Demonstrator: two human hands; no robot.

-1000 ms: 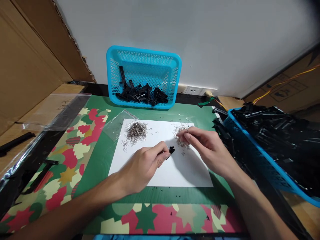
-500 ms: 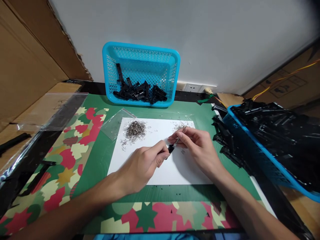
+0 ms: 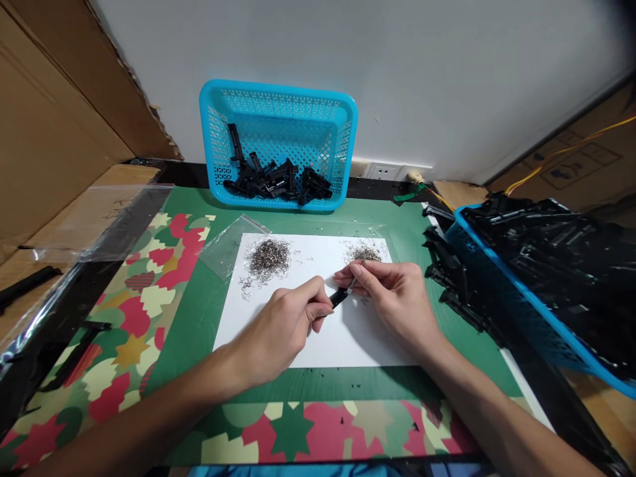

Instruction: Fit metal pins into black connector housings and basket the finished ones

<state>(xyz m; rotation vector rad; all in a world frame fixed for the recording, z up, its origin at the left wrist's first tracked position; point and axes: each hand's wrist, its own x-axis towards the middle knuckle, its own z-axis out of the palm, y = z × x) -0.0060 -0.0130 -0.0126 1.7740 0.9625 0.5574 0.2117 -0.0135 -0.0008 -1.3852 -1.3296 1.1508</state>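
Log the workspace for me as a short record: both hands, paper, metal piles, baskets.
left hand: pinching a small black part
right hand: fingers closed on a slim metallic item, held at the black part's far end; contact unclear
paper: white sheet on green mat, under both hands
left pile: tiny metal pieces, some scattered
right pile: similar pieces, partly hidden by right hand
back basket: blue, holding black parts
right basket: blue, heaped with black parts
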